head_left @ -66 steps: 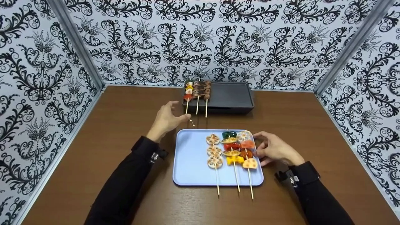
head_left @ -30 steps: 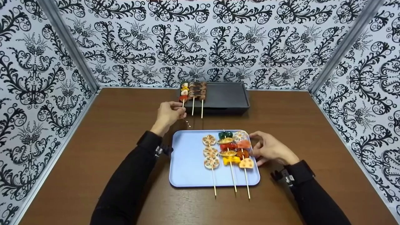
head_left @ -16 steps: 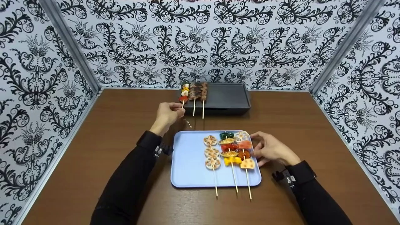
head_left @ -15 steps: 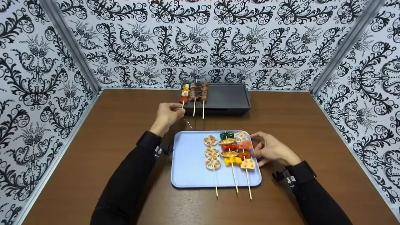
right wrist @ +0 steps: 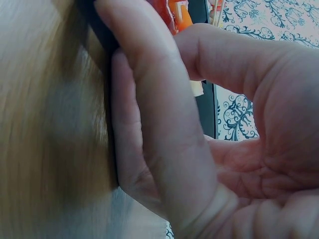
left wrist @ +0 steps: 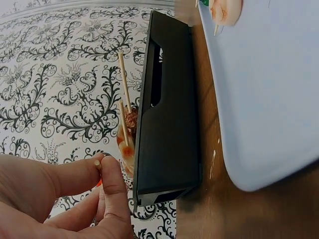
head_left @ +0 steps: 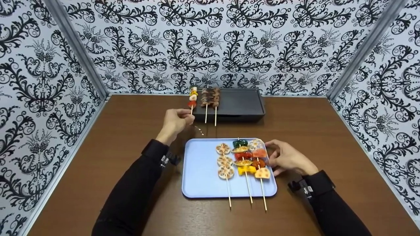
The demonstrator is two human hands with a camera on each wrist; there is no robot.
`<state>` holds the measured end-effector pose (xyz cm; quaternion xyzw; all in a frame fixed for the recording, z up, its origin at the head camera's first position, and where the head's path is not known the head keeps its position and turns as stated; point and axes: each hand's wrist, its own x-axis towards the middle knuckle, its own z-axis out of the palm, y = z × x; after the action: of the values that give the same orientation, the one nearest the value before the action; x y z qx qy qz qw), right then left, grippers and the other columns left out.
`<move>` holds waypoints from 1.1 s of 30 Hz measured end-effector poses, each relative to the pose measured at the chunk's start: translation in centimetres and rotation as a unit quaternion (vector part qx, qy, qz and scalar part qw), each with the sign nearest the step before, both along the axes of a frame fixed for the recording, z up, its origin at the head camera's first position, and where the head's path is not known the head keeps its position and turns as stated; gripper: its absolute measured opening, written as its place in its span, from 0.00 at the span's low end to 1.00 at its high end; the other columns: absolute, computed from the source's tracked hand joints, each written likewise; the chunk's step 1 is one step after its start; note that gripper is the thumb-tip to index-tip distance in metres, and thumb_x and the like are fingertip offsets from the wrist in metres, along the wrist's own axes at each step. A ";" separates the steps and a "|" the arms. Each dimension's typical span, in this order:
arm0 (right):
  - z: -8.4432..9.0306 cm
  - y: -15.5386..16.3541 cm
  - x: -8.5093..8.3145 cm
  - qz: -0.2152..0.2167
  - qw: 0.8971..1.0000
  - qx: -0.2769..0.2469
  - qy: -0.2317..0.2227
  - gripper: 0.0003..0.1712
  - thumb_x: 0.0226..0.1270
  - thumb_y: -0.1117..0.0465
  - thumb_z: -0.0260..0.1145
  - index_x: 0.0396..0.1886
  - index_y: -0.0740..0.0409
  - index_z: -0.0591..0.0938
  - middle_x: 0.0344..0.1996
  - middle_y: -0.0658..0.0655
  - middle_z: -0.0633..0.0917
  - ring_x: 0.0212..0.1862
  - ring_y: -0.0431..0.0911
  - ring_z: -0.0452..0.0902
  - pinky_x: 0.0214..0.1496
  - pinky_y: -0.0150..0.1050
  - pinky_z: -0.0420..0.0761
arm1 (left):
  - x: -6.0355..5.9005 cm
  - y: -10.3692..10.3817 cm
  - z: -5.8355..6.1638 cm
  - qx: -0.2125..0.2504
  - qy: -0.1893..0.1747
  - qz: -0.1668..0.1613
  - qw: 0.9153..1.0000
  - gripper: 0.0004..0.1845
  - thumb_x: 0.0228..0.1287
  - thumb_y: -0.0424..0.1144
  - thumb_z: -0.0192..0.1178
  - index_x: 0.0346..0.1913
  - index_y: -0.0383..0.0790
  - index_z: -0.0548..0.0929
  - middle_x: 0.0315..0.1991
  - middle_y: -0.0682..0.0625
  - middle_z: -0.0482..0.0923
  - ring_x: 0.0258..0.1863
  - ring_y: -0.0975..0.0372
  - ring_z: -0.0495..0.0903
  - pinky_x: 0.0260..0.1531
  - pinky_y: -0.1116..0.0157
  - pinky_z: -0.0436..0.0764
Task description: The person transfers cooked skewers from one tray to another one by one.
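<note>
My left hand [head_left: 175, 123] pinches the stick of a vegetable skewer [head_left: 193, 98] between thumb and fingers. White, yellow and red pieces are on it, at the left edge of the black grill plate [head_left: 242, 101]. In the left wrist view the stick's end [left wrist: 97, 163] pokes out between thumb and fingertip; most of the skewer is hidden behind the hand. My right hand [head_left: 292, 159] grips the right rim of the light blue tray [head_left: 200, 173]. Fingers [right wrist: 169, 114] lie along the tray's edge in the right wrist view.
Two meat skewers [head_left: 210, 97] lie on the grill's left part, sticks jutting over its front. On the tray lie a lotus root skewer [head_left: 225, 171], a mixed pepper skewer [head_left: 246, 169] and another mixed skewer [head_left: 262, 173], sticks past the front rim. A patterned wall [head_left: 210, 49] stands behind.
My left hand went from spread beside the grill to pinching the vegetable skewer. That skewer has since moved slightly left, away from the meat skewers. The right hand stays at the tray.
</note>
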<state>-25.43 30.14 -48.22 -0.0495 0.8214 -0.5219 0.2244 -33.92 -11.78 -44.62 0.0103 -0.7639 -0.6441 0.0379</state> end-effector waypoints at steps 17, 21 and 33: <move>0.2 0.0 -0.2 0.005 1.000 0.004 0.001 0.44 0.62 0.79 0.68 0.77 0.63 0.64 0.41 0.71 0.81 0.34 0.59 0.85 0.35 0.56 0.92 | 3.1 -1.6 1.4 0.017 -0.021 -0.003 1.000 0.21 0.63 0.27 0.73 0.59 0.30 0.86 0.45 0.38 0.88 0.37 0.59 0.88 0.44 0.62 0.91; 0.0 -0.2 -0.2 0.001 1.000 0.003 0.000 0.44 0.61 0.79 0.70 0.76 0.62 0.65 0.40 0.71 0.81 0.33 0.59 0.85 0.34 0.56 0.92 | 3.9 -1.8 1.7 0.012 -0.013 -0.005 1.000 0.21 0.62 0.27 0.73 0.59 0.30 0.86 0.44 0.41 0.89 0.38 0.59 0.88 0.44 0.63 0.91; 0.0 -0.3 -0.2 -0.001 1.000 0.010 0.008 0.44 0.61 0.78 0.71 0.77 0.62 0.65 0.39 0.70 0.82 0.32 0.58 0.85 0.34 0.55 0.92 | 6.7 -2.3 1.9 0.007 -0.001 -0.021 1.000 0.24 0.60 0.26 0.75 0.60 0.29 0.84 0.41 0.42 0.87 0.36 0.57 0.86 0.38 0.64 0.91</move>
<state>-25.67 29.86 -48.23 -0.0503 0.8283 -0.5136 0.2182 -27.24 -14.07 -42.72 -0.0045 -0.7593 -0.6502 0.0237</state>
